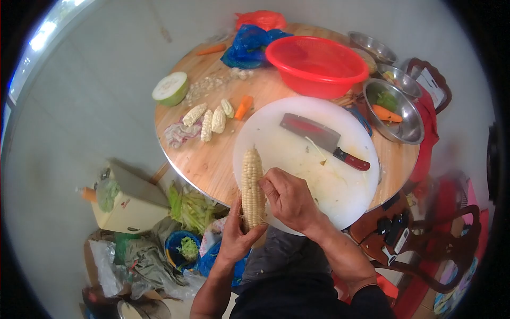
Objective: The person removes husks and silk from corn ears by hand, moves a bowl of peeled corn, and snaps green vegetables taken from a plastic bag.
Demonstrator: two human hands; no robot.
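A pale ear of corn [252, 186] stands nearly upright over the near left edge of the round white cutting board [334, 186]. My left hand [237, 234] is wrapped around its lower end, where a few fine strands of silk stick out. Against the right side of the ear, my right hand [289, 199] is closed in a pinch, its fingertips touching the kernels. What it pinches, if anything, is too small to tell. On the board lies a cleaver [311, 129] with a dark red handle, beside a thin pale scrap [316, 150].
Several short corn pieces [206, 125], a carrot piece [244, 107] and a cut green melon [171, 89] lie on the wooden table [196, 159]. A red basin [319, 64] and metal bowls [409, 122] stand behind the board. Husks [190, 208] and a blue bin [172, 247] are below left.
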